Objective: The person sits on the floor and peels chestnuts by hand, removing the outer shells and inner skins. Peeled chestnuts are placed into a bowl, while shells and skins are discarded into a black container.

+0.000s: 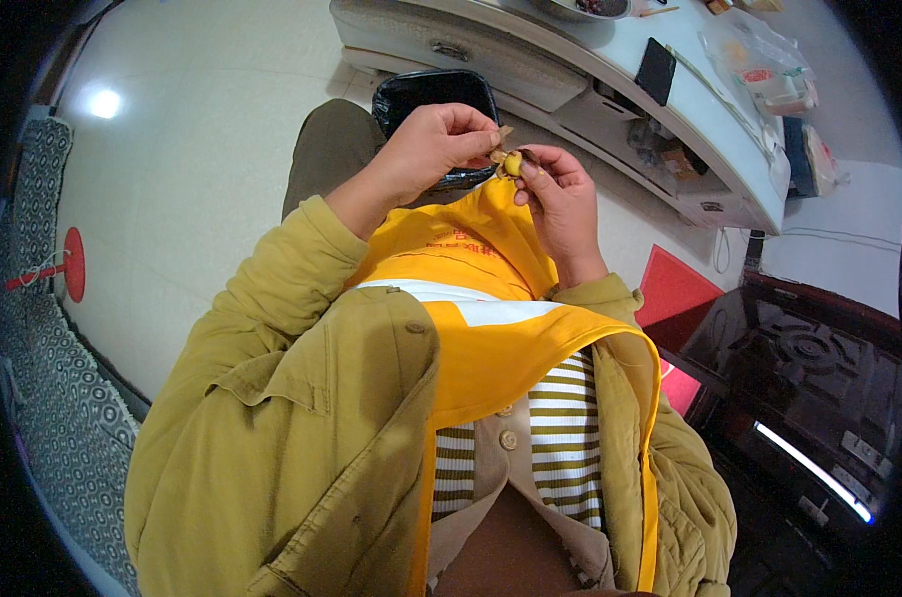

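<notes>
My right hand (pixel 563 186) holds a small yellow-green round fruit or nut (pixel 513 164) with dark, dry pieces of husk around it. Between the thumb and forefinger of my left hand (pixel 443 142) is a thin, papery light-brown piece of husk (pixel 500 142), close against the round thing. Both hands meet above my lap, over the near rim of a bin lined with a black plastic bag (pixel 436 86). A yellow apron (pixel 451 231) with red writing covers my lap. What lies inside the bin is too dark to tell.
A white-topped cabinet (pixel 675 134) curves along the far right, bearing a black phone (pixel 656 71), a metal bowl (pixel 581 7) and plastic bags (pixel 757 60). A red stand (pixel 74 265) is at the left, beside patterned cloth (pixel 40 224). Dark glossy furniture (pixel 809 351) stands at the right.
</notes>
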Demonstrator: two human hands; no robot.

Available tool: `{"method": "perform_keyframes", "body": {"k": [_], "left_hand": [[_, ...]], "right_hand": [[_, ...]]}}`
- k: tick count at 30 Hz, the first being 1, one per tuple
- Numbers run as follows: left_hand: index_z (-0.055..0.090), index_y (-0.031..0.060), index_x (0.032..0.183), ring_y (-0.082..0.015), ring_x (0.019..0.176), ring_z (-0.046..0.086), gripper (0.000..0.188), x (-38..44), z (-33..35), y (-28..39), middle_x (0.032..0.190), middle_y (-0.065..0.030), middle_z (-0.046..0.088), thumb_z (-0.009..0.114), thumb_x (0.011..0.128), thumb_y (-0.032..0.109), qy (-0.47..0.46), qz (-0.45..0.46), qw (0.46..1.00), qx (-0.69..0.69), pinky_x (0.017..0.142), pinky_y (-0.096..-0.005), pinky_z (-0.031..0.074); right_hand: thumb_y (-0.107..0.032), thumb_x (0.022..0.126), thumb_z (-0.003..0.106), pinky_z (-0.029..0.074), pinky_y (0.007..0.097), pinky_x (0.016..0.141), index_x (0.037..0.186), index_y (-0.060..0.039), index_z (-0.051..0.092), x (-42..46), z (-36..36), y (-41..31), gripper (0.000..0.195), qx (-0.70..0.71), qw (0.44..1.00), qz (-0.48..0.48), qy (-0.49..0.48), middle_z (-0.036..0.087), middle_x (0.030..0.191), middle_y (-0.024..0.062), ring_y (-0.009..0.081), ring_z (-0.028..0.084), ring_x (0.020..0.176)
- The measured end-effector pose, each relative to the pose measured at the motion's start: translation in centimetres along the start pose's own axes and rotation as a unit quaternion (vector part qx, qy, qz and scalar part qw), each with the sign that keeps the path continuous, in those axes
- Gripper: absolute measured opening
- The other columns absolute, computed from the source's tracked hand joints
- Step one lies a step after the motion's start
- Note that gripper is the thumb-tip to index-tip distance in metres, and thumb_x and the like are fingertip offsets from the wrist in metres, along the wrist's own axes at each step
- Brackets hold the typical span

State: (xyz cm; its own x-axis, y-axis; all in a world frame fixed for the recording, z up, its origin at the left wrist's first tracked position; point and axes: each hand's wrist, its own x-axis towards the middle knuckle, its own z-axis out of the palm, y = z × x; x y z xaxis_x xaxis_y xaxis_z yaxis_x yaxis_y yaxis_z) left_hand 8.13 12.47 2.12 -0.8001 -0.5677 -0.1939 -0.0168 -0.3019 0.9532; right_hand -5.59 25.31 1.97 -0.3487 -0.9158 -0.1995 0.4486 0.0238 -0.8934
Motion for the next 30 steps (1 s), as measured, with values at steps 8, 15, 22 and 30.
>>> {"method": "perform_keyframes", "body": {"k": [8, 15, 22, 30], "left_hand": [[0.06, 0.0008, 0.094, -0.0094, 0.079, 0.06, 0.017, -0.3, 0.4, 0.1, 0.087, -0.0038, 0.062, 0.064, 0.082, 0.012, -0.022, 0.028, 0.998, 0.046, 0.073, -0.0228, 0.05], [0.063, 0.0016, 0.084, -0.0057, 0.071, 0.057, 0.009, -0.4, 0.2, 0.5, 0.078, -0.0015, 0.063, 0.065, 0.078, 0.008, -0.039, 0.05, 0.99, 0.129, 0.065, -0.0195, 0.047], [0.063, -0.0013, 0.076, -0.0067, 0.062, 0.055, 0.012, -0.2, 0.6, -0.6, 0.067, -0.0042, 0.061, 0.067, 0.071, 0.009, -0.002, 0.101, 0.972, 0.211, 0.058, -0.0216, 0.046], [0.061, -0.0009, 0.081, -0.0093, 0.066, 0.058, 0.011, 0.2, 0.3, -1.7, 0.074, -0.0047, 0.062, 0.063, 0.077, 0.009, 0.019, 0.052, 0.997, 0.058, 0.062, -0.0231, 0.049]], "right_hand": [[-0.003, 0.082, 0.06, 0.047, 0.0185, 0.058, 0.099, 0.0008, 0.058, 0.1, 0.1, -0.1, 0.017, -0.034, 0.999, -0.018, 0.012, 0.061, 0.085, 0.0058, 0.0087, 0.056, 0.066], [-0.003, 0.082, 0.061, 0.046, 0.0191, 0.059, 0.094, 0.0008, 0.06, -0.5, 0.4, -0.4, 0.013, -0.146, 0.988, -0.053, 0.005, 0.061, 0.08, 0.0045, 0.0073, 0.056, 0.065], [-0.001, 0.082, 0.06, 0.047, 0.0193, 0.06, 0.095, 0.0011, 0.06, -0.5, 0.2, 0.2, 0.013, -0.206, 0.976, -0.066, -0.007, 0.061, 0.082, 0.0047, 0.0072, 0.057, 0.067], [-0.004, 0.084, 0.058, 0.048, 0.0183, 0.061, 0.097, 0.0007, 0.059, -0.2, -0.1, 0.1, 0.014, -0.155, 0.986, -0.054, -0.01, 0.062, 0.087, 0.0058, 0.0087, 0.057, 0.067]]}}
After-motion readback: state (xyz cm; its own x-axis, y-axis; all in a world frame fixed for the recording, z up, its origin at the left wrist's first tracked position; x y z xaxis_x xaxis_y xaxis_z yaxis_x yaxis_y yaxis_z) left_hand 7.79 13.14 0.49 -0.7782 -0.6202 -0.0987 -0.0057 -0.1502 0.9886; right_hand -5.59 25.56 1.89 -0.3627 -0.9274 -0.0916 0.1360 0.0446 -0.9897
